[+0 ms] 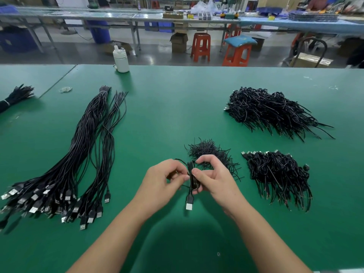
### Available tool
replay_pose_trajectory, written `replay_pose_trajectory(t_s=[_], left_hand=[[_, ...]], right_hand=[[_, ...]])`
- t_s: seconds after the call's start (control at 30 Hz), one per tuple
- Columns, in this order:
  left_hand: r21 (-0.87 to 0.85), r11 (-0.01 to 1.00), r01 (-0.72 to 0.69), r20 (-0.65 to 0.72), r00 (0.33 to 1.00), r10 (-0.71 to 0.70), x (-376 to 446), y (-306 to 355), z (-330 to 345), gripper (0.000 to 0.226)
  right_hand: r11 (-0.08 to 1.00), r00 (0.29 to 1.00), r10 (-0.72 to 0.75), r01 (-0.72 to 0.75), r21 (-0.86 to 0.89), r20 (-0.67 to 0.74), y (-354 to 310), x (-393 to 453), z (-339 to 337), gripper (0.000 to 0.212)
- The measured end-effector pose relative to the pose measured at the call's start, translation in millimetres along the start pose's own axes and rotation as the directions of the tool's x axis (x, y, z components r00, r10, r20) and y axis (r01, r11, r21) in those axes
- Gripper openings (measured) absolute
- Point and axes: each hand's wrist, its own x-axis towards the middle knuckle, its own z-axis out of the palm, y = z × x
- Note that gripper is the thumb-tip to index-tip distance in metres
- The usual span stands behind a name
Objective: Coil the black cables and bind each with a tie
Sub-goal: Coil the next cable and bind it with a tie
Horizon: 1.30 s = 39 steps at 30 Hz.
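Observation:
Just above the green table, my two hands hold a coiled black USB cable (192, 181) between them. Its silver plug (189, 204) hangs down below my fingers. My right hand (211, 177) grips the coil, thumb and fingers curled round it. My left hand (164, 180) pinches a thin black tie at the coil's middle, and the tie's loose end arcs up to the left. A small pile of black ties (211, 152) lies right behind my hands.
A long bundle of straight USB cables (78, 152) stretches along the left. Two heaps of bound coils lie on the right, the near heap (279, 176) and the far heap (269, 110). A white bottle (121, 60) stands at the table's far edge. Another cable bundle (15, 96) lies far left.

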Motion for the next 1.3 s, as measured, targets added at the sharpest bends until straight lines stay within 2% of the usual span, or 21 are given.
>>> replay_pose_trajectory(t_s=[0.1, 0.23, 0.37, 0.43, 0.53, 0.6, 0.67, 0.77, 0.87, 0.93, 1.0, 1.07, 1.2, 1.3], left_hand=[[-0.093, 0.990, 0.106, 0.017, 0.994, -0.105, 0.4, 0.8, 3.2, 0.017], [-0.200, 0.964, 0.176, 0.049, 0.984, -0.169, 1.0, -0.7, 2.2, 0.019], [-0.256, 0.947, 0.196, 0.044, 0.981, -0.191, 2.1, -2.3, -3.0, 0.022], [-0.256, 0.949, 0.183, 0.057, 0.983, -0.174, 1.9, -2.5, -4.7, 0.020], [-0.235, 0.956, 0.175, 0.075, 0.984, -0.162, 0.7, -1.6, -4.8, 0.019], [-0.189, 0.969, 0.157, 0.063, 0.987, -0.147, -0.3, -0.1, -3.7, 0.021], [-0.118, 0.989, 0.085, 0.023, 0.996, -0.082, -1.8, 3.1, -3.1, 0.022], [0.051, 0.988, -0.144, -0.005, 0.990, 0.144, -3.7, 8.6, -2.2, 0.015], [0.295, 0.900, -0.322, 0.075, 0.946, 0.314, -3.9, 8.9, -1.5, 0.011], [0.455, 0.802, -0.386, 0.125, 0.920, 0.371, -3.5, 4.6, 0.6, 0.029], [0.549, 0.717, -0.431, 0.140, 0.892, 0.429, -4.0, -0.4, 2.9, 0.040], [0.567, 0.688, -0.453, 0.119, 0.872, 0.475, -4.4, -5.9, 4.2, 0.038], [0.582, 0.682, -0.443, 0.067, 0.862, 0.503, -4.3, -10.9, 8.1, 0.036], [0.557, 0.724, -0.407, 0.007, 0.874, 0.486, -5.7, -8.0, 18.5, 0.036]], right_hand=[[0.997, 0.999, -0.049, 0.050, -0.051, 0.020, -2.1, 0.1, 1.3, 0.002], [0.979, 0.994, -0.105, 0.108, -0.174, 0.025, -0.7, -1.7, 1.3, 0.016], [0.985, 0.987, -0.104, 0.118, -0.124, 0.119, -2.1, -5.8, 1.5, 0.020], [0.981, 0.989, -0.126, 0.137, -0.141, 0.083, -2.3, -5.4, 1.8, 0.021], [0.923, 0.970, -0.240, 0.222, -0.313, -0.022, -3.4, -4.2, 2.3, 0.028], [0.925, 0.967, -0.252, 0.228, -0.304, -0.043, -4.2, -3.5, 2.3, 0.029], [0.953, 0.981, -0.191, 0.175, -0.246, -0.041, -4.1, -3.1, 2.9, 0.024], [0.958, 0.988, -0.146, 0.129, -0.257, -0.049, -1.3, -2.9, 3.6, 0.026], [0.962, 0.990, -0.126, 0.106, -0.252, -0.064, 0.9, -3.4, 5.4, 0.025], [0.965, 0.994, -0.092, 0.073, -0.253, -0.063, 1.9, -3.8, 5.2, 0.024], [0.969, 0.999, -0.038, 0.028, -0.245, -0.036, 2.0, -4.6, 4.3, 0.027], [0.982, 0.999, 0.034, -0.032, -0.188, 0.011, 1.5, -5.0, 3.5, 0.030], [0.992, 0.987, 0.125, -0.124, -0.019, 0.102, -0.5, -4.3, -3.6, 0.018], [0.987, 0.986, 0.156, -0.158, 0.040, 0.051, -2.7, -2.8, -7.3, 0.010]])
